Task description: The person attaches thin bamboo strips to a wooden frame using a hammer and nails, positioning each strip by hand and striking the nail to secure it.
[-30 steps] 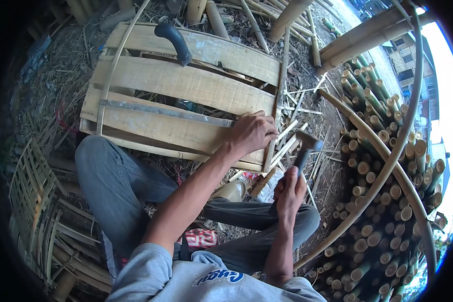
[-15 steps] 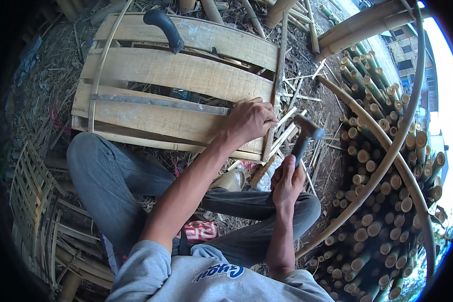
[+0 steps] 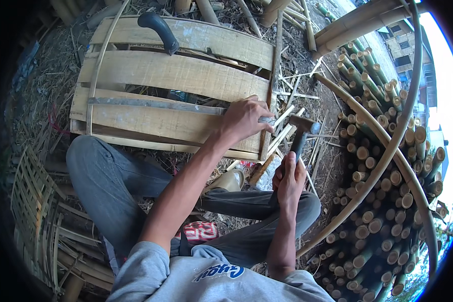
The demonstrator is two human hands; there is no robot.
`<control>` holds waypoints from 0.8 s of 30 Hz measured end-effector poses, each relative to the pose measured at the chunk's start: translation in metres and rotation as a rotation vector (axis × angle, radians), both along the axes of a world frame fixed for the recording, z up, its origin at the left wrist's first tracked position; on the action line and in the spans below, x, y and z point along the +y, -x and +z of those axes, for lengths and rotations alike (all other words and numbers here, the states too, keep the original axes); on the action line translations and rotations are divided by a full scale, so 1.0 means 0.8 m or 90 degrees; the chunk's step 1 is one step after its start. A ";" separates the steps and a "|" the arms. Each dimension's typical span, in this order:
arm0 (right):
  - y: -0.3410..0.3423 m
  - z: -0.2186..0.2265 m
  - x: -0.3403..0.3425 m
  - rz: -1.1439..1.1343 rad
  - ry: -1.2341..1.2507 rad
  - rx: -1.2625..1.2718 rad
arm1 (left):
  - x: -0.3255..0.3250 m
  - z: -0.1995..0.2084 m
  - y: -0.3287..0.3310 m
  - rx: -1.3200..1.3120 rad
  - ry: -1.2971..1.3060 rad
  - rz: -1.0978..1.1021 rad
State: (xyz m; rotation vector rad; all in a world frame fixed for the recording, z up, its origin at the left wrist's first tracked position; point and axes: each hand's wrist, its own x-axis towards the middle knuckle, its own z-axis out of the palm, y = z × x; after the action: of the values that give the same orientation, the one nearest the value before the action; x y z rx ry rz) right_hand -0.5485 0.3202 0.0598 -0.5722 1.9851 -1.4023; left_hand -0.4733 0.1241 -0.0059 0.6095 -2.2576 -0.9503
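My left hand (image 3: 246, 118) is closed over the right end of a long, flat grey strip (image 3: 156, 103), just inside the right edge of a slatted wooden crate (image 3: 176, 69). A short grey tip of the strip pokes out past my fingers. The strip lies across the slats, and its far end meets a thin bent pole on the left. Wrapped round its dark handle, my right hand (image 3: 290, 180) holds a hammer (image 3: 303, 132) upright beside the crate. The hammer's head is level with my left fingers and apart from them.
A curved dark handle (image 3: 158, 31) rests on the crate's far slats. Cut bamboo poles (image 3: 375, 181) are stacked on the right, with long bent poles (image 3: 360, 201) crossing before them. A woven bamboo panel (image 3: 32, 191) stands at the left. Bamboo scraps litter the ground.
The hammer's head has shifted slightly left and down, nearer my left hand. My left hand has moved a little left, and the strip's grey tip now shows past its fingers.
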 end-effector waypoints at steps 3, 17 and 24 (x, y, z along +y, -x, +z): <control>-0.001 -0.005 -0.003 0.012 -0.008 -0.007 | 0.007 0.005 0.004 0.029 0.045 0.043; -0.008 -0.001 -0.012 0.037 -0.050 -0.083 | 0.008 0.005 0.009 0.006 0.016 0.075; 0.001 -0.015 -0.010 0.041 -0.014 -0.095 | 0.007 0.004 0.008 -0.013 0.011 0.077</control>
State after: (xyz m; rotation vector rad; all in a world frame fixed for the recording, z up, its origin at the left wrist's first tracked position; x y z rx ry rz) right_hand -0.5495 0.3122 0.0479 -0.5027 1.8455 -1.3427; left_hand -0.4800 0.1294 -0.0028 0.7425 -2.2165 -0.8687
